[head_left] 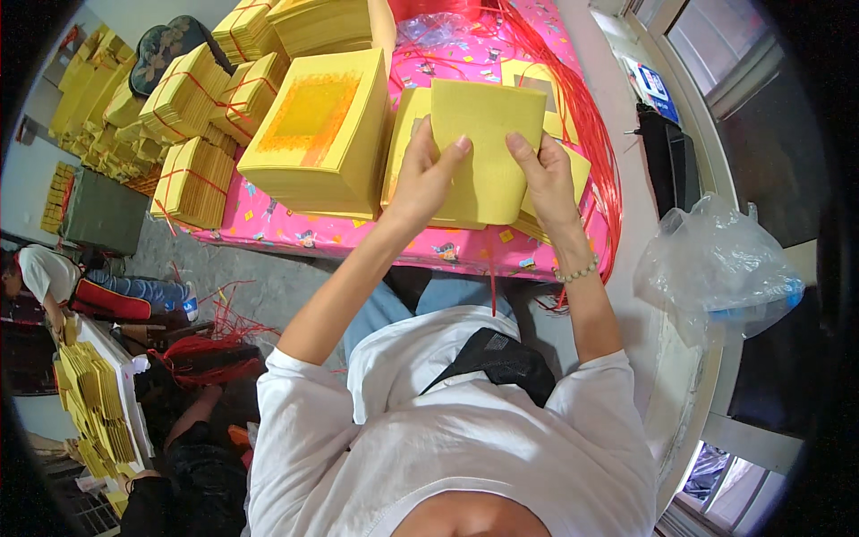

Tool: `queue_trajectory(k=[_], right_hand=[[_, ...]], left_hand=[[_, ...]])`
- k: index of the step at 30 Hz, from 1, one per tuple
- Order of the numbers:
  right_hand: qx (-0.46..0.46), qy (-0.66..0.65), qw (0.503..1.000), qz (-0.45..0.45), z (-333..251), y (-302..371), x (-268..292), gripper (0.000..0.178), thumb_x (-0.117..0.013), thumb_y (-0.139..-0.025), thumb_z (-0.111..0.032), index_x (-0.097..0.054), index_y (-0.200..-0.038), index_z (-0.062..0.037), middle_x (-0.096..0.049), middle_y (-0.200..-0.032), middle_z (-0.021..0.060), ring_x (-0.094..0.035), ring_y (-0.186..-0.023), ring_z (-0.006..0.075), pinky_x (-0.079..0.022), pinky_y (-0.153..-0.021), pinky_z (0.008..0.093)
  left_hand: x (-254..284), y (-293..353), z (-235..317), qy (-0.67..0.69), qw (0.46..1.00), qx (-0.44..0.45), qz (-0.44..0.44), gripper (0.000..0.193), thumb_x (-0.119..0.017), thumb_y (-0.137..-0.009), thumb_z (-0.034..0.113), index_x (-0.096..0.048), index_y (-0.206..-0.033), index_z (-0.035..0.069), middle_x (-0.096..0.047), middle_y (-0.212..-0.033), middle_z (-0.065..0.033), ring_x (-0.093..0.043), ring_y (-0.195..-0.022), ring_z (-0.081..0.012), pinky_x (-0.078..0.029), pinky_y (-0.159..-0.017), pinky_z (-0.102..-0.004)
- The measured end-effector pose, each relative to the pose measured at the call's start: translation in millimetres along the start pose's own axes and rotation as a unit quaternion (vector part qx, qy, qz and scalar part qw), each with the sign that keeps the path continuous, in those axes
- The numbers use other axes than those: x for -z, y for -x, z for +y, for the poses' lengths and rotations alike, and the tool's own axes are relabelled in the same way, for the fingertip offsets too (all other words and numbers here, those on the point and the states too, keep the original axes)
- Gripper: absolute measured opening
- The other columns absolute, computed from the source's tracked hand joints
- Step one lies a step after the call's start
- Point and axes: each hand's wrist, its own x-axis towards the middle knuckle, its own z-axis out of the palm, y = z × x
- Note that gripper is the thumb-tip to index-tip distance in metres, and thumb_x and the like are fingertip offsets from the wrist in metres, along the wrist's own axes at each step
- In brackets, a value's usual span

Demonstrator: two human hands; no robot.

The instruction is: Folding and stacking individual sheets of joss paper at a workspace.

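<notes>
Both hands were on a smooth, flat, squarish piece of yellow paper (490,166); can't tell if it was one sheet or several. The left hand (433,168) gripped its left edge and the right hand (548,176) its right, thumbs on top. It was up over the table with the shiny pink patterned cover (291,234), hiding part of the loose yellow paper below. Just left sat a chunky yellow paper block with a grainy orange square on top (313,183), pretty much walling off that side. Past it were yellow bundles tied with red string (199,179). Thin, glossy red plastic strips (601,152) trailed down the right edge, and a crinkly clear plastic bag (707,255) sat further right.
</notes>
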Motion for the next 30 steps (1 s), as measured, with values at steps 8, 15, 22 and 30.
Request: queue_trajectory(k=[8,15,22,30], right_hand=[[0.073,-0.028,0.994,0.076,-17,14,-8,0.021,-0.059,-0.093,-0.017,-0.061,-0.104,0.0009,-0.065,-0.091,0.0019,-0.057,-0.08,0.0047,-0.046,-0.073,0.0211],[0.083,0.014,0.992,0.091,-16,19,16,0.017,-0.058,-0.093,-0.015,-0.063,-0.098,0.0,-0.064,-0.086,0.0,-0.055,-0.079,0.0027,-0.044,-0.071,0.0194],[0.003,-0.004,0.996,0.092,-29,34,17,0.02,-0.061,-0.092,-0.019,-0.064,-0.091,0.0008,-0.062,-0.081,-0.0014,-0.054,-0.075,0.0013,-0.046,-0.067,0.0187],[-0.045,0.136,0.987,0.072,-33,34,50,0.025,-0.064,-0.089,-0.025,-0.068,-0.091,-0.0005,-0.066,-0.077,0.0009,-0.061,-0.069,0.005,-0.051,-0.061,0.0203]], left_hand=[[-8,22,-1,-0.029,0.998,-0.064,-0.007,0.041,-0.051,-0.095,0.01,-0.039,-0.132,0.0,-0.053,-0.125,-0.009,-0.049,-0.115,-0.0144,-0.038,-0.098,-0.0291],[-13,26,-1,-0.034,0.998,-0.051,-0.014,0.035,-0.051,-0.094,0.007,-0.042,-0.127,-0.001,-0.054,-0.119,-0.0099,-0.05,-0.111,-0.015,-0.04,-0.094,-0.0289],[-16,17,6,-0.039,0.999,-0.003,0.001,0.033,-0.053,-0.092,0.006,-0.046,-0.123,-0.001,-0.058,-0.115,-0.0088,-0.055,-0.105,-0.0144,-0.043,-0.09,-0.0284],[-36,-14,3,-0.067,0.995,0.066,-0.03,0.03,-0.053,-0.092,0.01,-0.049,-0.119,0.0,-0.062,-0.107,-0.01,-0.059,-0.095,-0.0151,-0.045,-0.083,-0.0294]])
